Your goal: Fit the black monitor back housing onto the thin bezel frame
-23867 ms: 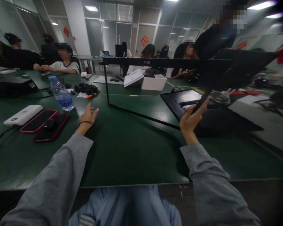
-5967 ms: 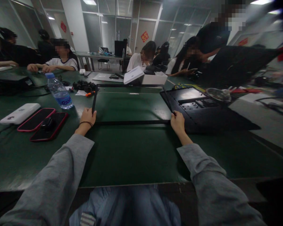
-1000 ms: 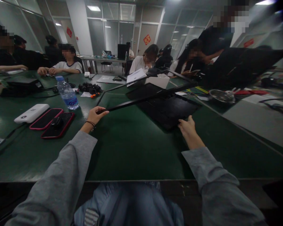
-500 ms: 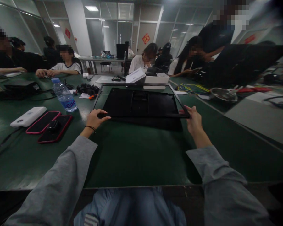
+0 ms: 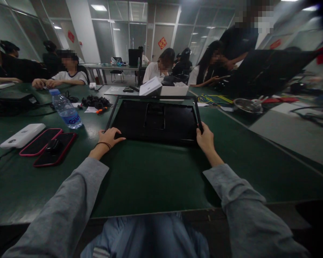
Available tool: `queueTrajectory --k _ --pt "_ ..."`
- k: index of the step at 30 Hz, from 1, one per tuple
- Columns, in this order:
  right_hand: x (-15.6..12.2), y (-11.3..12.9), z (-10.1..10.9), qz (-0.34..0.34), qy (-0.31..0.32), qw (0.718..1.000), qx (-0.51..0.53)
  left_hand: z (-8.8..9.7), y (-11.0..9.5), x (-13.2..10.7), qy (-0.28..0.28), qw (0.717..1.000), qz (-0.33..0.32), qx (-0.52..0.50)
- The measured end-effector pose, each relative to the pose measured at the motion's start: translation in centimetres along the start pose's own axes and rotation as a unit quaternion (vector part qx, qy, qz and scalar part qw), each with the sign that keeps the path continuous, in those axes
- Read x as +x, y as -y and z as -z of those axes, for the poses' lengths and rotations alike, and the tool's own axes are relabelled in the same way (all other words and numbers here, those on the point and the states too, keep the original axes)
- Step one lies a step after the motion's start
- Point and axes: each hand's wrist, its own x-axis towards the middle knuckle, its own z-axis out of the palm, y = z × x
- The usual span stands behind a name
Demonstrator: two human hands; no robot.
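A thin black rectangular frame (image 5: 153,97) lies over a black back panel (image 5: 156,122) in the middle of the green table (image 5: 156,172). My left hand (image 5: 107,138) rests on the frame's near left corner, fingers curled over its edge. My right hand (image 5: 205,138) grips the near right corner, thumb and fingers closed round the right bar. Both grey sleeves reach forward from the table's front edge.
Left of the panel lie two red-cased phones (image 5: 47,145), a white power bank (image 5: 21,135) and a water bottle (image 5: 66,109). A white box (image 5: 164,89) stands behind the panel. A metal bowl (image 5: 247,105) and cables lie at the right. Several people sit or stand around the far tables.
Over the last second the frame swung from tilted above the table down flat over the black panel. My right hand moved in from the panel's right side to the frame's near right corner.
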Motion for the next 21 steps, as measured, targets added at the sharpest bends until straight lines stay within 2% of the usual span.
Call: queueTrajectory --k 5,10,16,21 --pt "0.2 -1.3 0.0 -0.002 -0.001 0.999 -0.032 0.2 -0.8 -0.1 0.003 0.999 -0.019 0.036" --pt "0.7 -2.9 0.1 -0.018 -0.007 0.999 -0.048 -0.1 -1.5 -0.4 0.026 0.998 -0.052 0.015" --pt "1.1 -4.2 -0.2 -0.016 -0.002 0.999 -0.041 0.4 -2.0 -0.4 0.06 0.998 -0.036 -0.004" --pt "0.9 -4.1 -0.4 -0.015 0.002 1.0 -0.017 1.4 -1.7 -0.7 0.075 0.997 -0.031 0.008"
